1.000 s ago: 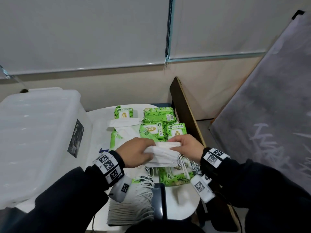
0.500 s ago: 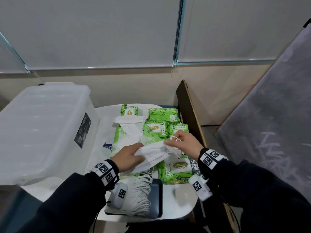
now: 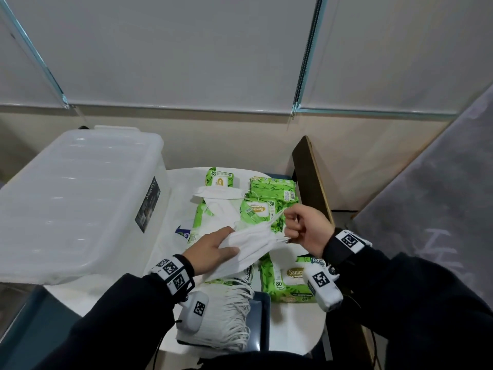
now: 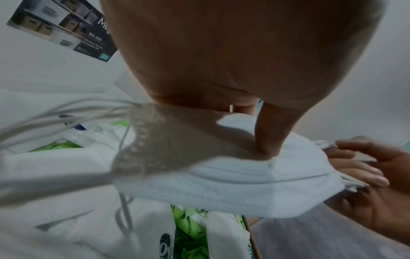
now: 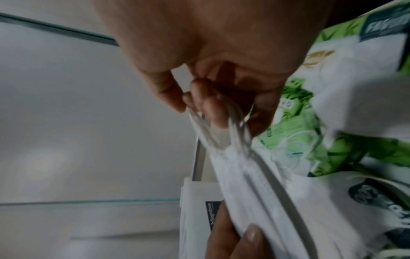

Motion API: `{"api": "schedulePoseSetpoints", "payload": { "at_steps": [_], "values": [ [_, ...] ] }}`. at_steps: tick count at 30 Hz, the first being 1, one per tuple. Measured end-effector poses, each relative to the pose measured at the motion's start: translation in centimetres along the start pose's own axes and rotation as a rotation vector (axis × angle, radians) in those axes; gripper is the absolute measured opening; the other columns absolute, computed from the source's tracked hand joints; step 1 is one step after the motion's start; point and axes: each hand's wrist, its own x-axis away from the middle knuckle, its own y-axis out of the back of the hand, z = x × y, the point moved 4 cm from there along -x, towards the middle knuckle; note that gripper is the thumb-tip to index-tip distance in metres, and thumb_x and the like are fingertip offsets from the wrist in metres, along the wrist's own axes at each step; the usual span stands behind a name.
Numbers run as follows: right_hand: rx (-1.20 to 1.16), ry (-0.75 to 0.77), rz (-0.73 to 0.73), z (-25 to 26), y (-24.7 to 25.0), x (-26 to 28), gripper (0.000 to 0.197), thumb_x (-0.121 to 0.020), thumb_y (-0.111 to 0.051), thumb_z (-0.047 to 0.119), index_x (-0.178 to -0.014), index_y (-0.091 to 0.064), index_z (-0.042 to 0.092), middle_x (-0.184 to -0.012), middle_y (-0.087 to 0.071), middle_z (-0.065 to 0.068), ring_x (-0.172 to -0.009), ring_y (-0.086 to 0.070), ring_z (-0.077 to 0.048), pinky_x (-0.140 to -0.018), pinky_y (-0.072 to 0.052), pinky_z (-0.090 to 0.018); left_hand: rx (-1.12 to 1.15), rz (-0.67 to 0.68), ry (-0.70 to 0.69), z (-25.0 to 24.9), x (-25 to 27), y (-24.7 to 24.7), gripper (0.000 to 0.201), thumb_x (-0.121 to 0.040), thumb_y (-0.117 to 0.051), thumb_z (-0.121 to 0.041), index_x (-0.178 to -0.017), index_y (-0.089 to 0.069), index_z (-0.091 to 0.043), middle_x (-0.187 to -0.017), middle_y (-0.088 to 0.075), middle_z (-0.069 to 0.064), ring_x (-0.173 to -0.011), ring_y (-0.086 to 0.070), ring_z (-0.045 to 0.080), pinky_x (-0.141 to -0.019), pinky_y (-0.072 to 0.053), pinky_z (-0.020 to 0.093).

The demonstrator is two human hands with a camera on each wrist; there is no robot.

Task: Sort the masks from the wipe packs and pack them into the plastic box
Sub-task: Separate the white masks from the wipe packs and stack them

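A small bundle of white folded masks (image 3: pixel 250 247) hangs above the table between both hands. My left hand (image 3: pixel 213 249) grips its left end, thumb on top of the masks (image 4: pixel 221 178). My right hand (image 3: pixel 304 228) has its fingers curled round the ear loops (image 5: pixel 213 126) at the right end of the masks (image 5: pixel 261 189). Green wipe packs (image 3: pixel 288 279) lie on the white table (image 3: pixel 290 327), with more packs (image 3: pixel 272 190) farther back. Two loose masks (image 3: pixel 218 193) lie across them. A stack of masks (image 3: pixel 226 316) sits under my left wrist. The translucent plastic box (image 3: pixel 74 204) stands at the left, lid on.
A dark tray (image 3: pixel 260 313) lies under the mask stack near the table's front edge. A brown board (image 3: pixel 309 180) stands along the table's right side. A grey panel (image 3: pixel 426 209) leans at the right. A wall with blinds closes the back.
Both hands have lifted the mask bundle and drawn it out lengthwise. My right hand has shifted from the bundle's body to its ear loops. The head camera has tilted and moved closer.
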Motion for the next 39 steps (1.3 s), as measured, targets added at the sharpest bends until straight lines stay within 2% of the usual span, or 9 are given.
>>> {"api": "schedulePoseSetpoints", "payload": {
  "at_steps": [3, 9, 13, 16, 21, 25, 29, 33, 39],
  "values": [
    [0.132, 0.086, -0.029, 2.8, -2.5, 0.7, 0.034, -0.092, -0.054, 0.006, -0.063, -0.040, 0.019, -0.053, -0.023, 0.004, -0.044, -0.018, -0.011, -0.043, -0.016, -0.024, 0.226, 0.048, 0.002, -0.1, -0.3, 0.1, 0.029, -0.091, -0.075, -0.038, -0.116, -0.060, -0.031, -0.106, -0.073, -0.010, -0.098, -0.069, 0.014, -0.091, -0.055, 0.039],
    [0.208, 0.122, 0.019, 9.1, -6.6, 3.1, 0.028, -0.097, -0.061, 0.014, -0.071, -0.050, 0.014, -0.051, -0.024, 0.003, -0.041, -0.021, -0.010, -0.037, -0.023, -0.021, 0.472, 0.156, -0.022, 0.7, -1.7, -1.0, 0.057, -0.077, -0.088, -0.007, -0.128, -0.064, -0.016, -0.122, -0.072, 0.012, -0.111, -0.071, 0.031, -0.099, -0.056, 0.046],
    [0.289, 0.114, 0.055, 12.2, -8.2, 4.8, 0.027, -0.098, -0.058, 0.020, -0.073, -0.048, 0.014, -0.048, -0.026, 0.005, -0.039, -0.023, -0.010, -0.036, -0.025, -0.019, 0.431, 0.214, -0.045, 0.3, -2.8, -1.3, 0.013, -0.082, -0.083, -0.009, -0.088, -0.080, -0.020, -0.080, -0.075, 0.006, -0.071, -0.065, 0.015, -0.067, -0.047, 0.027],
    [0.355, 0.097, 0.064, 13.5, -9.0, 5.7, 0.027, -0.099, -0.055, 0.022, -0.075, -0.044, 0.017, -0.046, -0.028, 0.006, -0.038, -0.023, -0.009, -0.043, -0.017, -0.020, 0.437, 0.209, -0.027, 0.6, -3.5, -1.1, 0.030, -0.086, -0.077, 0.000, -0.067, -0.076, -0.024, -0.064, -0.068, -0.003, -0.059, -0.058, 0.011, -0.060, -0.045, 0.022],
    [0.479, 0.102, 0.109, 14.1, -10.4, 6.2, 0.023, -0.087, -0.061, 0.025, -0.073, -0.051, 0.009, -0.042, -0.027, 0.005, -0.034, -0.025, -0.009, -0.039, -0.020, -0.019, 0.630, 0.187, 0.024, 1.7, -4.8, -0.1, 0.023, -0.089, -0.073, 0.004, -0.103, -0.059, -0.006, -0.073, -0.069, 0.003, -0.066, -0.065, 0.017, -0.063, -0.052, 0.026],
    [0.524, 0.071, 0.202, 13.5, -11.5, 6.0, 0.023, -0.088, -0.062, 0.022, -0.073, -0.056, 0.005, -0.042, -0.028, 0.002, -0.032, -0.026, -0.010, -0.036, -0.021, -0.020, 0.556, 0.106, 0.030, 1.8, -6.0, 0.1, 0.072, -0.078, -0.089, -0.020, -0.134, -0.045, -0.033, -0.105, -0.068, 0.007, -0.076, -0.069, 0.022, -0.066, -0.052, 0.031],
    [0.526, 0.042, 0.266, 12.6, -12.4, 5.5, 0.022, -0.086, -0.062, 0.022, -0.075, -0.055, 0.004, -0.040, -0.028, 0.002, -0.031, -0.025, -0.010, -0.042, -0.014, -0.025, 0.475, 0.177, -0.063, 0.6, -7.3, -1.1, 0.103, -0.065, -0.096, -0.024, -0.145, -0.039, -0.054, -0.139, -0.053, -0.007, -0.120, -0.060, 0.019, -0.094, -0.056, 0.037],
    [0.539, 0.034, 0.244, 12.5, -11.8, 5.2, 0.023, -0.086, -0.063, 0.023, -0.074, -0.056, 0.004, -0.039, -0.028, 0.001, -0.031, -0.025, -0.011, -0.039, -0.020, -0.021, 0.483, 0.396, -0.049, 0.0, -7.3, -2.8, 0.061, -0.063, -0.089, -0.020, -0.120, -0.069, -0.027, -0.118, -0.075, 0.002, -0.117, -0.067, 0.029, -0.104, -0.052, 0.051],
    [0.552, 0.044, 0.120, 11.6, -8.4, 3.7, 0.026, -0.081, -0.069, 0.022, -0.077, -0.056, 0.000, -0.043, -0.037, -0.004, -0.035, -0.037, -0.015, -0.040, -0.032, -0.021, 0.325, 0.231, 0.007, 4.7, -6.4, -0.9, 0.021, -0.072, -0.081, -0.020, -0.092, -0.077, -0.014, -0.091, -0.076, 0.000, -0.087, -0.070, 0.015, -0.097, -0.052, 0.051]
  ]
}}
